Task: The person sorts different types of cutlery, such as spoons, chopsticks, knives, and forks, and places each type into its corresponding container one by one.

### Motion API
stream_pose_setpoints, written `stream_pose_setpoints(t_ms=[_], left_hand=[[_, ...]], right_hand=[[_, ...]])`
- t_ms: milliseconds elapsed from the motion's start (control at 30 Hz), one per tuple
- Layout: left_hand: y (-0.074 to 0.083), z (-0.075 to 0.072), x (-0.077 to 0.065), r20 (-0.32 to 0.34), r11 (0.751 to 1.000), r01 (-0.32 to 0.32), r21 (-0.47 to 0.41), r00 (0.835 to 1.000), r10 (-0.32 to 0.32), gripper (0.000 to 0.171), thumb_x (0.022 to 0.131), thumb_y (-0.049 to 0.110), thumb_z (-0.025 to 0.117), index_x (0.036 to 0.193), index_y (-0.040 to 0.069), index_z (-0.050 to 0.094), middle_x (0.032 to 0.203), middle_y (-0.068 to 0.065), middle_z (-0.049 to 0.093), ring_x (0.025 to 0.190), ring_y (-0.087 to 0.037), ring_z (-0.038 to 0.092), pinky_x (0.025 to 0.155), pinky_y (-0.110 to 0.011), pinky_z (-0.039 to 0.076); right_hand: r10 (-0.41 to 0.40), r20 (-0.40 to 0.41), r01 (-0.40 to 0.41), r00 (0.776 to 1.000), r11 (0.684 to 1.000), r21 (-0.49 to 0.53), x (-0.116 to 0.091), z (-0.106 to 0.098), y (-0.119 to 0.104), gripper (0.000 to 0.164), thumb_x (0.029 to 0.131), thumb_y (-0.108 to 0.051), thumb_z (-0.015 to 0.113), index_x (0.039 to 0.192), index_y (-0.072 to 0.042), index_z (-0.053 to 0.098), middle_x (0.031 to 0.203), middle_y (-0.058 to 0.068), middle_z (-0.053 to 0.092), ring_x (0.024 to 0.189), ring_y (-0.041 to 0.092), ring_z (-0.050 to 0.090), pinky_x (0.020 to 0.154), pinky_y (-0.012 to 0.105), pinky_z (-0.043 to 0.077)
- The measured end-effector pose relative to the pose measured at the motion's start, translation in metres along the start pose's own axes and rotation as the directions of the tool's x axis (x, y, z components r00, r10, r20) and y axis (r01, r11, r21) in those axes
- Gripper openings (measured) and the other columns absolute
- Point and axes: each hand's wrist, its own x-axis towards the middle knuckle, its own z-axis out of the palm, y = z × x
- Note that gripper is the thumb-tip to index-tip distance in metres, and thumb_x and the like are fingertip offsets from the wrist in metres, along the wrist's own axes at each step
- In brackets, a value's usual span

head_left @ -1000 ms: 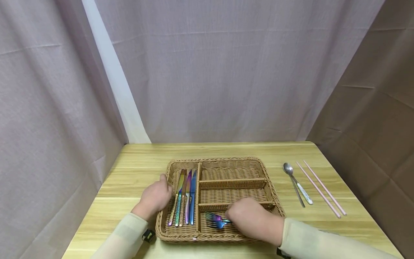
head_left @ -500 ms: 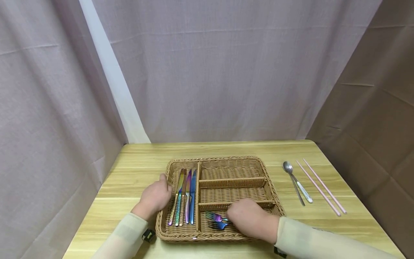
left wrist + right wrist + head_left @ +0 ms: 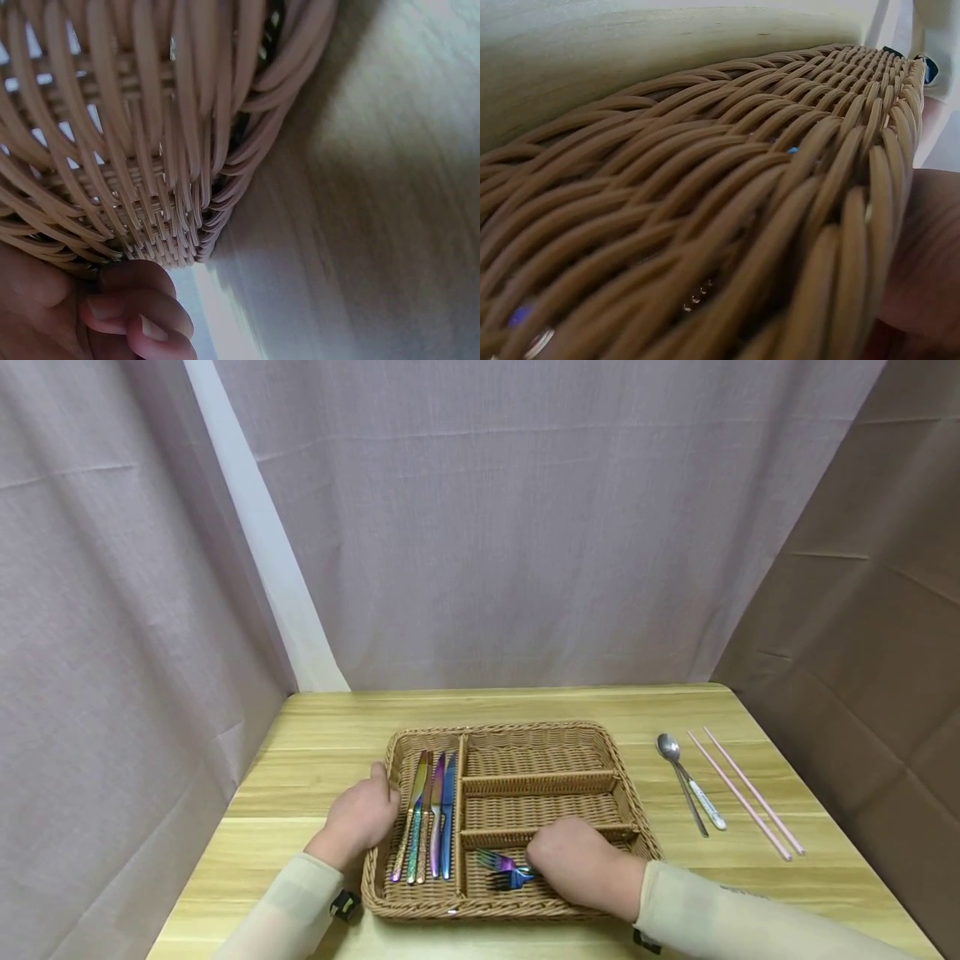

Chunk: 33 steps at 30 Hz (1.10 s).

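A brown wicker cutlery tray (image 3: 510, 727) with several compartments sits mid-table. Several iridescent knives (image 3: 431, 817) lie in its long left compartment. My left hand (image 3: 360, 817) grips the tray's left rim, thumb over the edge; in the left wrist view its curled fingers (image 3: 129, 307) sit under the woven wall (image 3: 150, 135). My right hand (image 3: 581, 867) lies in the near right compartment, curled over the handles of blue-purple forks (image 3: 501, 871), whose tines point left. The right wrist view shows only the tray's outer weave (image 3: 705, 210) and part of that hand (image 3: 922, 264).
A silver spoon (image 3: 679, 775) and a pair of pink chopsticks (image 3: 742, 795) lie on the wooden table (image 3: 315, 752) to the right of the tray. Grey curtains hang behind and on both sides. The tray's two far right compartments hold nothing.
My right hand has drawn back slightly to the right and toward me, and the forks shifted a little with it. The left hand and the tray stay put.
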Motion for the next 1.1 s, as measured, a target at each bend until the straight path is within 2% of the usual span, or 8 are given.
stream_pose_setpoints(t_ms=[300, 467, 567, 667, 767, 867, 967, 1100], left_hand=[[0.000, 0.001, 0.000, -0.012, 1.000, -0.005, 0.002, 1.000, 0.005, 0.066, 0.112, 0.028, 0.044, 0.160, -0.016, 0.032, 0.104, -0.027, 0.075, 0.084, -0.040, 0.074, 0.076, -0.056, 0.061], [0.001, 0.000, -0.001, -0.008, 1.000, -0.003, -0.003, 1.000, 0.003, 0.068, 0.112, 0.028, 0.043, 0.162, -0.017, 0.030, 0.108, -0.029, 0.075, 0.084, -0.040, 0.074, 0.076, -0.056, 0.061], [0.001, 0.000, -0.001, -0.009, 1.000, -0.003, -0.004, 1.000, 0.003, 0.068, 0.112, 0.028, 0.043, 0.162, -0.017, 0.030, 0.108, -0.029, 0.075, 0.084, -0.040, 0.074, 0.076, -0.056, 0.061], [0.001, 0.001, -0.001, -0.013, 1.000, -0.004, -0.004, 1.000, 0.004, 0.068, 0.112, 0.028, 0.043, 0.161, -0.017, 0.031, 0.107, -0.029, 0.075, 0.086, -0.042, 0.075, 0.077, -0.057, 0.062], [0.001, 0.001, -0.001, -0.016, 1.000, -0.007, -0.005, 1.000, 0.006, 0.067, 0.112, 0.028, 0.043, 0.160, -0.016, 0.032, 0.106, -0.029, 0.075, 0.087, -0.043, 0.075, 0.079, -0.058, 0.062], [0.001, 0.001, -0.001, -0.017, 1.000, -0.011, -0.003, 1.000, 0.011, 0.065, 0.112, 0.028, 0.043, 0.159, -0.017, 0.033, 0.104, -0.028, 0.075, 0.087, -0.042, 0.075, 0.079, -0.058, 0.062], [0.001, 0.000, -0.001, -0.013, 1.000, -0.015, -0.005, 1.000, 0.015, 0.064, 0.112, 0.028, 0.043, 0.157, -0.017, 0.034, 0.101, -0.027, 0.074, 0.085, -0.041, 0.074, 0.077, -0.057, 0.061], [0.000, -0.001, -0.001, -0.004, 1.000, -0.016, -0.005, 1.000, 0.016, 0.066, 0.113, 0.029, 0.042, 0.159, -0.017, 0.032, 0.099, -0.025, 0.074, 0.079, -0.036, 0.072, 0.073, -0.055, 0.061]], right_hand=[[0.000, 0.003, 0.000, 1.000, 0.997, 0.076, -0.001, 0.001, 0.002, 0.033, 0.076, 0.004, 0.079, 0.065, -0.022, 0.062, 0.062, -0.011, 0.059, 0.053, 0.006, 0.050, 0.048, 0.029, 0.050], [0.003, -0.007, -0.002, 1.000, 0.985, 0.170, -0.004, -0.001, 0.005, 0.035, 0.073, 0.009, 0.076, 0.065, -0.023, 0.064, 0.064, -0.013, 0.062, 0.053, 0.003, 0.050, 0.048, 0.025, 0.048], [0.011, 0.008, -0.012, 1.000, 0.971, 0.240, -0.005, -0.002, 0.008, 0.035, 0.071, 0.006, 0.078, 0.066, -0.025, 0.063, 0.065, -0.014, 0.063, 0.055, 0.002, 0.052, 0.048, 0.025, 0.047], [0.022, 0.013, -0.024, 1.000, 0.959, 0.282, -0.005, -0.007, 0.012, 0.038, 0.076, -0.001, 0.082, 0.065, -0.026, 0.057, 0.063, -0.015, 0.058, 0.055, 0.001, 0.048, 0.048, 0.024, 0.044], [0.039, -0.016, -0.033, 0.999, 0.960, 0.276, -0.007, -0.013, 0.019, 0.042, 0.083, -0.010, 0.086, 0.065, -0.027, 0.052, 0.061, -0.016, 0.051, 0.053, 0.000, 0.042, 0.046, 0.024, 0.041], [0.072, -0.064, -0.054, 0.995, 0.965, 0.255, -0.010, -0.020, 0.030, 0.043, 0.087, -0.019, 0.089, 0.067, -0.027, 0.052, 0.061, -0.017, 0.050, 0.053, 0.000, 0.040, 0.045, 0.027, 0.040], [0.127, -0.107, -0.097, 0.986, 0.965, 0.243, -0.016, -0.028, 0.044, 0.042, 0.089, -0.020, 0.088, 0.068, -0.027, 0.052, 0.061, -0.017, 0.049, 0.052, 0.000, 0.040, 0.045, 0.027, 0.040], [0.248, -0.114, -0.215, 0.962, 0.946, 0.244, -0.027, -0.038, 0.068, 0.040, 0.094, -0.020, 0.085, 0.071, -0.027, 0.052, 0.063, -0.017, 0.045, 0.054, 0.001, 0.038, 0.046, 0.027, 0.037]])
